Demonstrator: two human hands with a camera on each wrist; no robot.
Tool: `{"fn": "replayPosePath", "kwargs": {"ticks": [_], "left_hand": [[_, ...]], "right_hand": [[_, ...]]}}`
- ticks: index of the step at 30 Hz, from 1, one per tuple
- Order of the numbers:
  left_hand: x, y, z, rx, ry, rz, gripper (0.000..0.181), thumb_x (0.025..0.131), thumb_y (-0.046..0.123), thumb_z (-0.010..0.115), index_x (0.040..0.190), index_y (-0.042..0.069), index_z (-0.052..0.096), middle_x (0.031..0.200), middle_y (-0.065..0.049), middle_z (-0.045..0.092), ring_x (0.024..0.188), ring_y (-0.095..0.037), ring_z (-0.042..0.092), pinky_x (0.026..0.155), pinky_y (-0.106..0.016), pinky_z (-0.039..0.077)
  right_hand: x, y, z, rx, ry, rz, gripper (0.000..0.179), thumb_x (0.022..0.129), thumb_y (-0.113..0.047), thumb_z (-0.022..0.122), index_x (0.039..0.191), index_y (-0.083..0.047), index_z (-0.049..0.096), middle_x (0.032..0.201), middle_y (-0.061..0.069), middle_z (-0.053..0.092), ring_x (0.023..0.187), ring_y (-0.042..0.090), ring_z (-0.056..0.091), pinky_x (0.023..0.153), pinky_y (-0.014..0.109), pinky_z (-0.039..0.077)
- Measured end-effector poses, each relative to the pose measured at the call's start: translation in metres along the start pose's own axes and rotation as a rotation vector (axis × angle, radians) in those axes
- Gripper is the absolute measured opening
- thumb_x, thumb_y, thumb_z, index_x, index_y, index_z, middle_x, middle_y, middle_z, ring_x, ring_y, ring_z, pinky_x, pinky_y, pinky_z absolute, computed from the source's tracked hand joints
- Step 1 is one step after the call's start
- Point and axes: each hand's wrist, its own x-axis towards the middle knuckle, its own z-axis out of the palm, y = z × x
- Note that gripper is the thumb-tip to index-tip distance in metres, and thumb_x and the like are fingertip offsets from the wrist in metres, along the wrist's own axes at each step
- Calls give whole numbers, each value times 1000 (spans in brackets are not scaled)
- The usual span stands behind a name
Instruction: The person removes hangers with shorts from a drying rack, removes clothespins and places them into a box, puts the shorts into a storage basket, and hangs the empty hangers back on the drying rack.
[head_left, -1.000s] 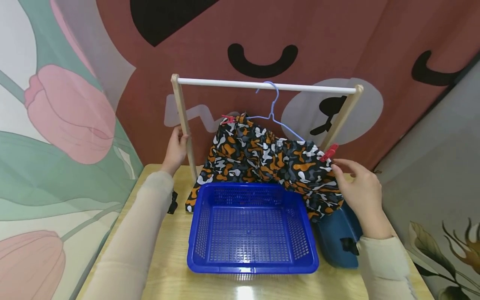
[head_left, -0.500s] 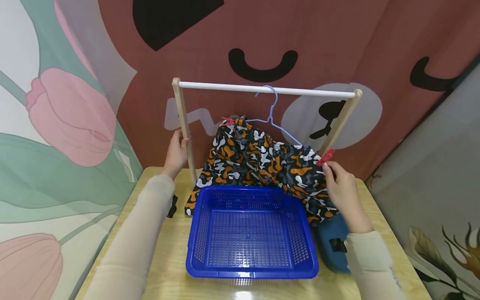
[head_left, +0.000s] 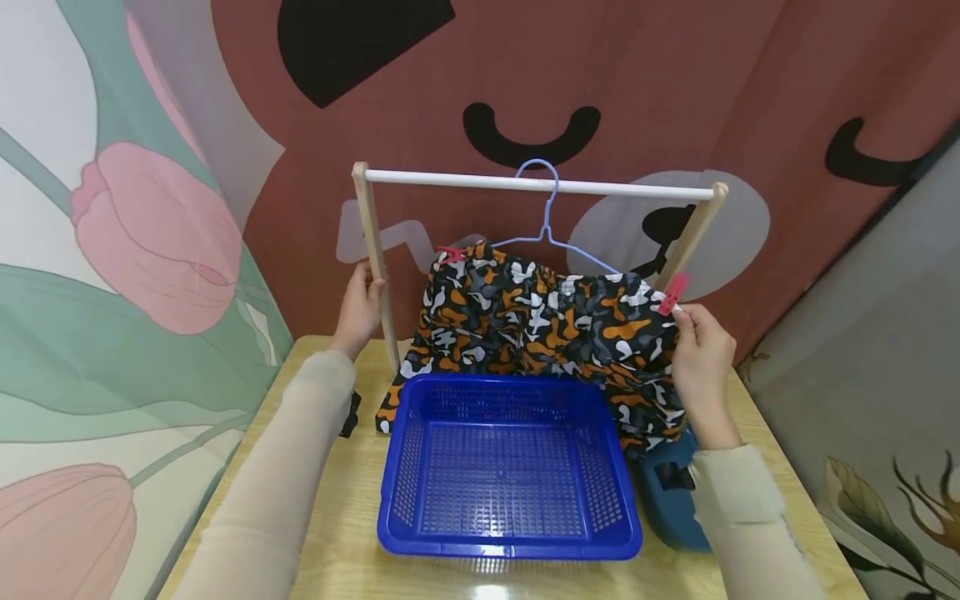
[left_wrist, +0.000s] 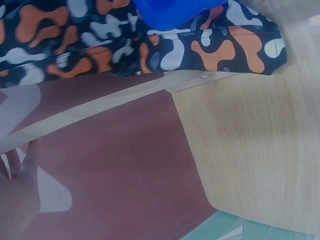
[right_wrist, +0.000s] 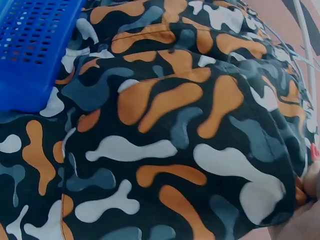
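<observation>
1. Two hands reach forward from pale sleeves [head_left: 262,483], one on each side of a blue basket [head_left: 510,550].
2. The left hand [head_left: 358,308], its arm stretched out, holds the left post [head_left: 367,217] of a rack partway up, thumb on the near side and fingers passing behind the wood.
3. The right hand [head_left: 703,350], wrist bent up and inward, pinches the right edge of a patterned garment [head_left: 540,317] between thumb and fingers, just below a red clip [head_left: 675,293].
4. One garment, printed in black, grey, white and orange, hangs behind the basket; its lower part is hidden by the basket.
5. Two red clips sit at its top corners, the other being the left clip [head_left: 452,254].
6. One blue hanger [head_left: 547,225] has its hook over the white rod [head_left: 450,179], which joins the left post and the right post [head_left: 693,233].
7. One teal container [head_left: 667,517] stands on the wooden table [head_left: 337,517], right of the basket and partly covered by the right sleeve.
</observation>
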Motion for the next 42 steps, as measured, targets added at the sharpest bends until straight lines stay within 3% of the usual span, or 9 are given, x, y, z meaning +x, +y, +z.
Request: {"fn": "replayPosePath", "kwargs": {"ticks": [6, 13, 17, 19, 22, 27, 34, 42], "left_hand": [[-3, -1, 1, -15, 4, -1, 36, 107, 16, 36, 141, 2, 39, 133, -22, 49, 125, -37, 48, 103, -51, 40], [4, 3, -7, 0, -60, 6, 41, 107, 17, 37, 141, -6, 35, 133, -30, 47, 125, -42, 46, 103, -53, 39], [19, -5, -3, -25, -101, -7, 42, 107, 15, 39, 141, -9, 35, 131, -30, 48, 124, -42, 48, 100, -51, 41], [25, -9, 0, -45, -119, -30, 43, 107, 17, 39, 142, -8, 35, 132, -29, 48, 124, -41, 48, 100, -51, 41], [32, -14, 5, -76, -131, -58, 45, 108, 19, 39, 144, -7, 35, 134, -29, 47, 125, -41, 48, 101, -53, 41], [45, -23, 15, -122, -130, -92, 45, 107, 18, 42, 144, -8, 37, 133, -30, 48, 124, -41, 49, 101, -53, 42], [54, -8, 10, -172, -100, -109, 47, 107, 18, 44, 147, -5, 37, 136, -27, 48, 124, -38, 49, 100, -49, 43], [52, -6, 11, -190, -78, -108, 46, 106, 16, 46, 146, -7, 38, 133, -29, 50, 117, -37, 52, 95, -44, 46]], "right_hand": [[7, -3, -9, 75, 131, -13, 27, 101, -14, 58, 91, 10, 65, 62, -12, 37, 60, 4, 33, 59, 23, 26], [18, -12, -23, 147, 183, 25, 28, 101, -13, 59, 87, 10, 65, 62, -19, 38, 63, 2, 37, 61, 20, 27], [26, -15, -26, 174, 188, 37, 27, 101, -13, 58, 74, -10, 63, 62, -17, 38, 64, 2, 37, 62, 20, 27], [27, -14, -28, 176, 176, 45, 28, 101, -13, 57, 75, -23, 60, 62, -17, 39, 64, 3, 38, 63, 21, 28], [25, -12, -28, 157, 150, 56, 32, 101, -12, 57, 75, -31, 58, 63, -16, 39, 65, 4, 39, 63, 21, 29], [17, -5, -26, 108, 115, 92, 28, 102, -13, 56, 78, -27, 60, 64, -15, 40, 66, 5, 41, 61, 21, 30], [15, -5, -28, 102, 99, 81, 22, 102, -12, 56, 82, -7, 64, 69, -22, 48, 70, 4, 44, 63, 20, 33], [-14, 18, -22, 102, 28, 145, 24, 103, -13, 53, 91, 4, 64, 74, -24, 53, 74, 3, 46, 66, 17, 33]]}}
